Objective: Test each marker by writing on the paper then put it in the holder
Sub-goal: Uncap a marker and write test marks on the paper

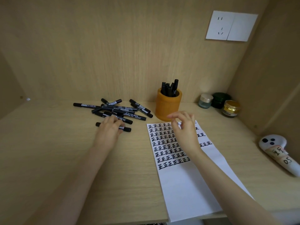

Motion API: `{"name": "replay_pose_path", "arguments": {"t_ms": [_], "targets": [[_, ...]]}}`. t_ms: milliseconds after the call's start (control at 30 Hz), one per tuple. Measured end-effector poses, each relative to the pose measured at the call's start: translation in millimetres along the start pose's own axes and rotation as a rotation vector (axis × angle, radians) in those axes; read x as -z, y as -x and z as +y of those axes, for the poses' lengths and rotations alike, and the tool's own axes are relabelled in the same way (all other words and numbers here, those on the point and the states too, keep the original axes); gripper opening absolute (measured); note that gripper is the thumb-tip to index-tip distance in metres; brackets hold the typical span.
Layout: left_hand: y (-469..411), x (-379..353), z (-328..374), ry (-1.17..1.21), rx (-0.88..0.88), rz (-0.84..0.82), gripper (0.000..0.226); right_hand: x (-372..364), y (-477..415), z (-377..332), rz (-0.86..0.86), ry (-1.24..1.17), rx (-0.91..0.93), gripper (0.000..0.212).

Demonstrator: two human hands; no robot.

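A person's left hand (110, 129) comes down on a single black felt-tip marker (127, 129) lying on the pale wood-grain desk (65, 151), its fingers curled over the barrel so that only the two ends of the pen show. That pen lies at the front edge of a loose pile of black markers with white labels (116, 109), which is spread left of centre toward the back edge of the desk.

The right hand (183, 127) hovers over the far end of a long white sheet of paper (186, 184), fingers loosely bent and apart, holding nothing. The sheet runs from the front edge of the desk back toward the middle, and its far half is filled with rows of black handwritten characters.

Just beyond the paper's far end stands a round orange pen holder (167, 106), with several black capped markers (170, 88) upright inside.

In the back right corner sit a clear glass jar with a silver lid (205, 101), a dark green jar (221, 100) and a gold-lidded jar (231, 108). A white handheld controller (276, 150) lies by the right edge, and a white wall socket (231, 25) is fixed above.
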State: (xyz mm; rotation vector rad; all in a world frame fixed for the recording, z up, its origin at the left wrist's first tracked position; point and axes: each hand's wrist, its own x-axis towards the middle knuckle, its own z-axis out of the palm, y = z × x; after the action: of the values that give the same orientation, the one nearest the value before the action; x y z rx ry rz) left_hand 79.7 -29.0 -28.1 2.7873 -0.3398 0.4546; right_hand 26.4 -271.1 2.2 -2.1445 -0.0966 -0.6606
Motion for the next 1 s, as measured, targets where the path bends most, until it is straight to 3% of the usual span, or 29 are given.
{"name": "replay_pose_path", "arguments": {"t_ms": [167, 267, 367, 500, 600, 867, 1000], "targets": [[19.2, 8.4, 24.4, 0.125, -0.088, 0.015, 0.027, -4.7, 18.2, -5.7, -0.111, -0.110, -0.114, 0.015], [35.0, 16.4, 49.0, 0.236, -0.170, 0.061, 0.023, -8.4, 29.3, -17.2, -0.280, -0.274, -0.235, 0.026], [48.4, 22.4, 66.1, 0.309, -0.227, 0.120, 0.020, -12.3, 38.3, -25.8, -0.384, -0.363, -0.244, 0.027], [61.4, 28.7, 82.2, 0.453, -0.187, 0.145, 0.022, -9.8, 43.8, -32.7, -0.369, -0.518, -0.192, 0.009], [69.6, 28.1, 85.0, 0.540, -0.069, 0.107, 0.031, -3.7, 48.1, -35.1, -0.327, -0.575, -0.178, 0.010], [83.7, 19.0, 83.4, 0.413, -0.119, 0.002, 0.025, 6.9, 58.2, -31.4, -0.253, -0.670, -0.244, 0.010], [89.2, 20.7, 88.4, 0.462, -0.126, -0.034, 0.022, 10.5, 60.0, -32.2, -0.238, -0.707, -0.244, 0.010]]}}
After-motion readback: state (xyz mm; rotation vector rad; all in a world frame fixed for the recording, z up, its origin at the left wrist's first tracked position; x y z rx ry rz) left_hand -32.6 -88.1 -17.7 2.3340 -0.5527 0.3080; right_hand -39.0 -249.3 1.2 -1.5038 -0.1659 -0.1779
